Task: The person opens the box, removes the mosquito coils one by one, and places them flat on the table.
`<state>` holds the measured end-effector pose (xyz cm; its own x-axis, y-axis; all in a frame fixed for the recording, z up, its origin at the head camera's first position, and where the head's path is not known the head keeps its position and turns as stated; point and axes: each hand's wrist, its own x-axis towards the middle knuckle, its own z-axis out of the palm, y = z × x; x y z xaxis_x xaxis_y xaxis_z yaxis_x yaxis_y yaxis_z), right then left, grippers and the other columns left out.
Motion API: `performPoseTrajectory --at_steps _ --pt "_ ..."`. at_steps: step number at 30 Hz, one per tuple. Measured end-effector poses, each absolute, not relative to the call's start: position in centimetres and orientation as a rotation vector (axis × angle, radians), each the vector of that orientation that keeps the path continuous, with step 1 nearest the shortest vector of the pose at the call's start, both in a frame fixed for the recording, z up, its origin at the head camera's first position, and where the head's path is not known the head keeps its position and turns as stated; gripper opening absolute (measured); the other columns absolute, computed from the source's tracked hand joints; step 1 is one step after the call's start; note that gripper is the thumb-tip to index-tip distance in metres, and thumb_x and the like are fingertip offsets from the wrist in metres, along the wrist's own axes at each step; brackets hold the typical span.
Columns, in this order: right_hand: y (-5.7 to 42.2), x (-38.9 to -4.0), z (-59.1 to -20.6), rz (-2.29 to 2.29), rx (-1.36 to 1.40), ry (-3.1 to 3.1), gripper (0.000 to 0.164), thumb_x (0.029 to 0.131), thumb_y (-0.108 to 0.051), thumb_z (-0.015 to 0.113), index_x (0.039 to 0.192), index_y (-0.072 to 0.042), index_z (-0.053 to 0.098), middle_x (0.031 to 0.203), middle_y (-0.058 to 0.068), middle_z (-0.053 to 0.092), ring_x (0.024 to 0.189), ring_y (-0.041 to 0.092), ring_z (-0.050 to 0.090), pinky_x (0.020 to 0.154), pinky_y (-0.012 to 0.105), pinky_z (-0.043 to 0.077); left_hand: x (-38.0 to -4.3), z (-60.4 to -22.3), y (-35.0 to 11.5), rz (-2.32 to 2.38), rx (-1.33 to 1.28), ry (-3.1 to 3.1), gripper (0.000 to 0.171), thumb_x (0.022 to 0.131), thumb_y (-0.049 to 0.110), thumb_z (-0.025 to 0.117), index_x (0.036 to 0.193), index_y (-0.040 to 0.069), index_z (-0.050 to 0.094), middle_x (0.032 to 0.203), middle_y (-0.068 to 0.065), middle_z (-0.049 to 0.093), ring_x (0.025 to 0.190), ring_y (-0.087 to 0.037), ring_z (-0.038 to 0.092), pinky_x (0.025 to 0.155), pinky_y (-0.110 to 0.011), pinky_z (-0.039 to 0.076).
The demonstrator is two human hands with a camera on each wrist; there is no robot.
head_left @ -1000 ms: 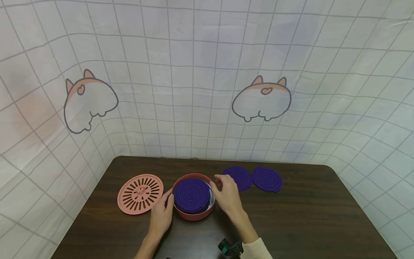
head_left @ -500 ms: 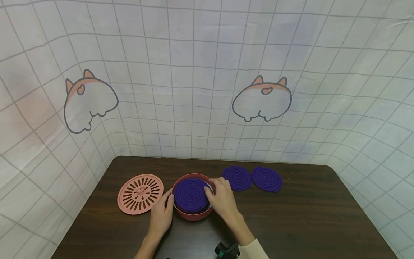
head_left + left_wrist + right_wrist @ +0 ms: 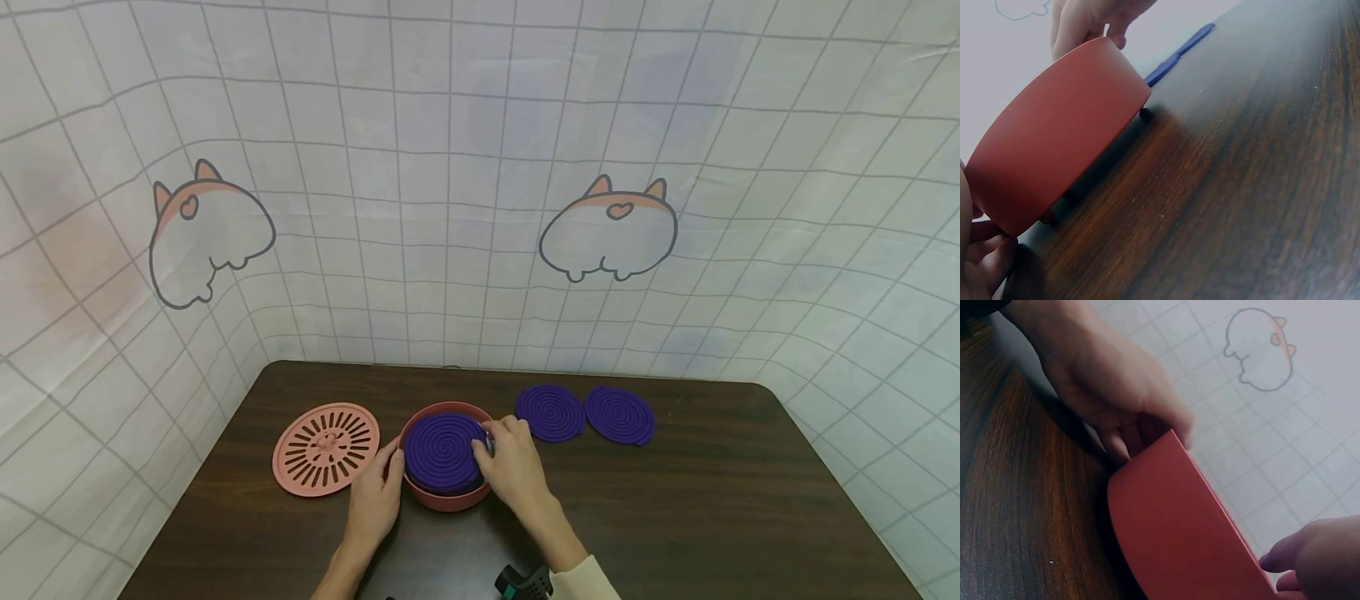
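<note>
Gripping the red bowl (image 3: 447, 503) on its left side, the left hand (image 3: 372, 496) has its thumb up at the rim and its other fingers curled round the outside, down by the base in the left wrist view. Across on the right side, here's the right hand (image 3: 516, 462), fingers bent down at the rim, thumb at the edge of the purple coiled mat (image 3: 444, 452) inside; whether they pinch that mat or only touch it, I can't tell. The bowl is upright at the worktop (image 3: 712, 500), left of the middle, nearer the left edge than the right, little feet showing under it. That mat lies in the bowl, taking up most of the opening, a pale patch peeking out on its right. Just left of the bowl, towards the worktop's left edge, there's the pink slotted disc (image 3: 326, 450), lying flat. Up by the back edge, two more purple ones: the nearer mat (image 3: 550, 412) just beyond the right hand, the outer mat (image 3: 619, 415) right beside it, on the side of the back right corner. A cream sleeve (image 3: 583, 581) covers the right forearm, and past the back edge hangs a white checked cloth (image 3: 465, 325)
</note>
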<state>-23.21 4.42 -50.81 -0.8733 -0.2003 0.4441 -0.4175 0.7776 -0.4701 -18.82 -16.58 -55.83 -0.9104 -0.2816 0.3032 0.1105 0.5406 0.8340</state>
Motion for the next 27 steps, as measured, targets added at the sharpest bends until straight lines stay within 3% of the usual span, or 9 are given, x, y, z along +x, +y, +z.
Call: performPoseTrajectory --at_steps 9,17,27 --pt "4.18 -23.01 -51.04 0.706 0.477 -2.601 0.026 0.088 -0.020 0.075 0.104 0.000 0.075 0.090 0.008 0.061 0.086 0.022 0.051 0.074 0.036 0.054 -18.83 -55.88 -16.53 -1.319 0.120 -2.375 0.038 0.106 0.027 0.050 0.135 0.006 0.064 0.129 -0.014 0.069 0.121 -0.032 0.065 0.099 -0.052 0.052" --pt "3.99 -22.92 -51.29 0.604 0.494 -2.626 0.034 0.092 -0.028 0.072 0.109 0.001 0.075 0.091 0.007 0.057 0.087 0.021 0.047 0.068 0.032 0.054 -18.85 -55.75 -16.58 -1.341 0.146 -2.385 0.038 0.106 0.029 0.051 0.135 0.008 0.064 0.130 -0.012 0.069 0.123 -0.029 0.064 0.100 -0.050 0.053" --pt "3.79 -22.79 -51.01 0.714 0.485 -2.646 0.031 0.091 -0.025 0.074 0.109 0.000 0.074 0.095 0.008 0.060 0.090 0.021 0.050 0.076 0.036 0.055 -18.97 -56.03 -16.48 -1.303 0.134 -2.360 0.035 0.105 0.026 0.052 0.132 0.008 0.066 0.127 -0.012 0.070 0.118 -0.028 0.067 0.096 -0.050 0.054"
